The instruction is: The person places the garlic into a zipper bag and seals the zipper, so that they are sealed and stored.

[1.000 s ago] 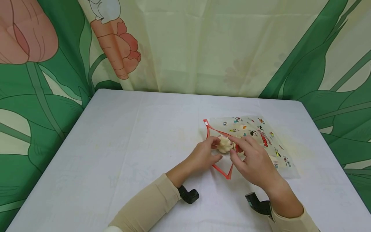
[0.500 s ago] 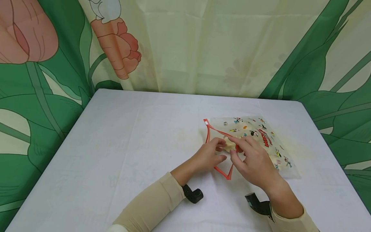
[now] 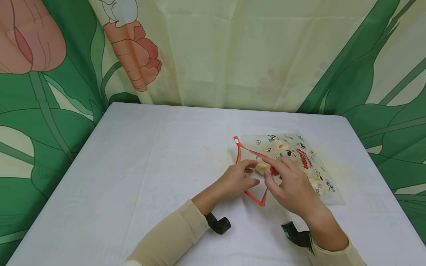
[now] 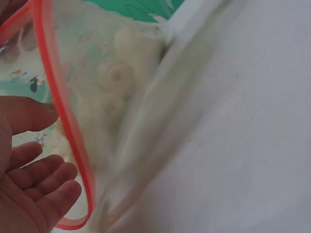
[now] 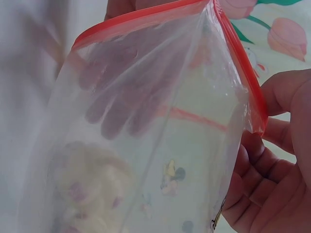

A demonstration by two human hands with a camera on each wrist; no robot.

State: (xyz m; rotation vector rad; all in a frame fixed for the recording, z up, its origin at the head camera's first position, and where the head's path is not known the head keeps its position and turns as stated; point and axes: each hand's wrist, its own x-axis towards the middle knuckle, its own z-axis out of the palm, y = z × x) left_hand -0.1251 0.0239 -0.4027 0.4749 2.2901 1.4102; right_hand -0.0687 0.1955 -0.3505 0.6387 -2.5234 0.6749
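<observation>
A clear zip bag (image 3: 286, 147) with cartoon prints lies on the right part of the table, its red zip edge (image 3: 254, 197) spread apart. My right hand (image 3: 294, 186) pinches that edge between thumb and fingers. At the mouth is my left hand (image 3: 234, 179), its fingers loosely extended and holding nothing; the right wrist view shows those fingers (image 5: 116, 116) through the plastic. Just inside the mouth sits a cream, ruffled soft-looking piece (image 3: 263, 166). More cream lumps with purplish spots (image 5: 92, 189) show blurred through the bag.
A white cloth covers the table (image 3: 166, 147). Behind it hangs a curtain (image 3: 233, 55) printed with flowers and leaves. Black wrist mounts (image 3: 217, 223) stick out below both hands.
My left hand has moved right into the bag's mouth with the cream piece, let go of it, and drawn back slightly. The right hand has stayed on the zip edge.
</observation>
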